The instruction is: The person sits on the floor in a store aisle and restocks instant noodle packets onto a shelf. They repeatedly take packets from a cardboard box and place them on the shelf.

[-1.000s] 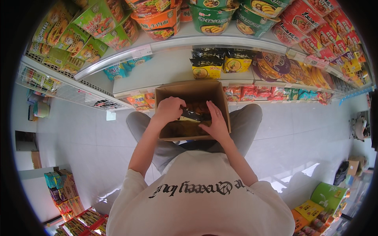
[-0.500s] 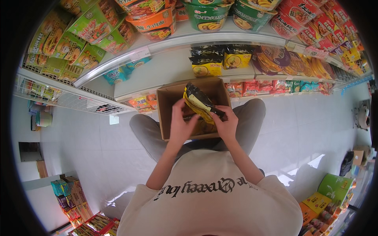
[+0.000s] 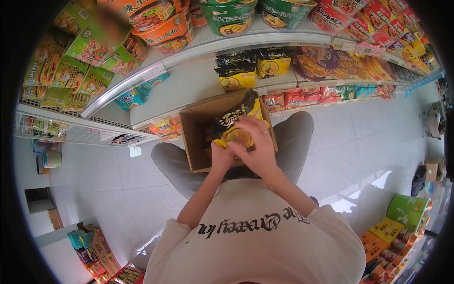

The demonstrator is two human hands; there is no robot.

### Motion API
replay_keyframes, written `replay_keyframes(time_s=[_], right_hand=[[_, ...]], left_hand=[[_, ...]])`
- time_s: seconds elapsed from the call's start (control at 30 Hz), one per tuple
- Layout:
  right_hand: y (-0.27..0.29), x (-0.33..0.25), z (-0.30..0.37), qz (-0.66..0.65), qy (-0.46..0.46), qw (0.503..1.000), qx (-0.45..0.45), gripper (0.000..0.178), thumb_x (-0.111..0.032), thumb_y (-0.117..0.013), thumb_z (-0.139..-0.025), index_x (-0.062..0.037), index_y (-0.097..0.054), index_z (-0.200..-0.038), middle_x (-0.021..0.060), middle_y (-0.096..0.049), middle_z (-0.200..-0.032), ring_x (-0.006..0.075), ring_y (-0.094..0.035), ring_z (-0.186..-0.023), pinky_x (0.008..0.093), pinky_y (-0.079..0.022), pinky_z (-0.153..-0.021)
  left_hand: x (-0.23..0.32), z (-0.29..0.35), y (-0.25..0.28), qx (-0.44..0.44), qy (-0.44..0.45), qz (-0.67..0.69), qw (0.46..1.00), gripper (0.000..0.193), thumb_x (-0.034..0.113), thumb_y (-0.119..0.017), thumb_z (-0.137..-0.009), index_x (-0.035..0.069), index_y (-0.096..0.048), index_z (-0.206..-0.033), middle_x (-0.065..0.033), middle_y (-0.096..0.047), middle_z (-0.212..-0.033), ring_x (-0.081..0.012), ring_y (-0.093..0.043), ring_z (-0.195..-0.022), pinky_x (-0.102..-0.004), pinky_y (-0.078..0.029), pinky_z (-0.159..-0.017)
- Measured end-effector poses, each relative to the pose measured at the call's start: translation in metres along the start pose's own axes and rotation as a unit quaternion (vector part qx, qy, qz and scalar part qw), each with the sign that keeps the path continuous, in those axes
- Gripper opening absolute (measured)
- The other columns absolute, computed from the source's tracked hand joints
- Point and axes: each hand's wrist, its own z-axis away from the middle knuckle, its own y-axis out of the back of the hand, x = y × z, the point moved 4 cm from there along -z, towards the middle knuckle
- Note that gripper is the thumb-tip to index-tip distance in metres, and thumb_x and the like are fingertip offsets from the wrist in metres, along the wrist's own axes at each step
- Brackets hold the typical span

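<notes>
A black and yellow packet of instant noodles (image 3: 228, 121) is tilted over an open cardboard box (image 3: 192, 125), its printed front facing up. My left hand (image 3: 223, 155) is closed on the packet's lower left corner. Over the lower right part of the front lies my right hand (image 3: 259, 147), fingers bent onto the packet and thumb close to my left hand. The box sits between my bent knees; its contents are mostly hidden by the packet and shadow.
Just beyond the box, a shelf holds matching black and yellow packets (image 3: 235, 78), blue packets (image 3: 135, 97) and round purple-edged packs (image 3: 317, 64). Noodle tubs (image 3: 229, 19) stand above its front edge. Red packets (image 3: 294, 98) line the lower shelf.
The packet has turned so its front faces up, its top now toward the shelf. My right hand has moved from its edge onto its front; my left hand has shifted down to its lower corner.
</notes>
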Motion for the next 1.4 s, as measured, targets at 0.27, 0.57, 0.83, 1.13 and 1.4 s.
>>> replay_keyframes(time_s=[0.27,0.57,0.83,1.13,1.4], right_hand=[[0.029,0.087,0.029,-0.151,-0.312,0.922,-0.172,0.066,-0.007,-0.078,-0.085,0.0030,-0.045,-0.141,0.0124,-0.059,-0.134,0.0165,-0.055,-0.122,0.0332,-0.046,-0.104],[0.076,0.123,0.002,-0.192,-0.297,0.933,-0.061,0.044,-0.001,-0.078,-0.084,0.0024,-0.058,-0.123,0.0079,-0.069,-0.113,0.0126,-0.064,-0.103,0.0299,-0.053,-0.091],[0.126,0.228,-0.086,-0.096,-0.165,0.978,0.086,0.037,-0.004,-0.079,-0.085,0.0014,-0.059,-0.115,0.0074,-0.070,-0.106,0.0106,-0.064,-0.091,0.0270,-0.053,-0.079],[0.092,0.356,-0.129,-0.130,-0.168,0.977,0.015,0.036,-0.007,-0.081,-0.084,0.0003,-0.062,-0.114,0.0037,-0.071,-0.102,0.0098,-0.062,-0.087,0.0274,-0.052,-0.078],[0.070,0.389,-0.131,0.108,-0.173,0.977,0.070,0.056,-0.030,-0.087,-0.077,0.0043,-0.060,-0.112,0.0188,-0.071,-0.102,0.0325,-0.069,-0.092,0.0393,-0.054,-0.080]], left_hand=[[-0.025,0.017,0.034,-0.070,0.085,0.089,0.990,0.043,0.004,-0.067,-0.092,-0.002,-0.052,-0.131,-0.0140,-0.066,-0.122,-0.0233,-0.068,-0.106,-0.0356,-0.056,-0.093],[-0.003,0.008,0.008,-0.142,-0.072,-0.304,0.939,0.038,0.019,-0.066,-0.096,0.006,-0.055,-0.130,-0.0186,-0.070,-0.101,-0.0319,-0.071,-0.092,-0.0373,-0.056,-0.081],[-0.024,0.004,0.005,-0.207,-0.115,-0.516,0.823,0.031,0.026,-0.066,-0.095,0.006,-0.062,-0.118,-0.0162,-0.071,-0.098,-0.0344,-0.069,-0.091,-0.0430,-0.055,-0.079],[0.010,0.002,0.010,-0.154,-0.130,-0.332,0.921,0.017,0.007,-0.067,-0.089,0.003,-0.069,-0.106,-0.0133,-0.071,-0.093,-0.0291,-0.070,-0.081,-0.0371,-0.055,-0.070],[0.279,0.145,0.014,0.027,-0.616,-0.305,0.726,0.028,0.020,-0.068,-0.080,0.014,-0.059,-0.107,-0.0019,-0.062,-0.082,-0.0205,-0.059,-0.074,-0.0366,-0.045,-0.070]])
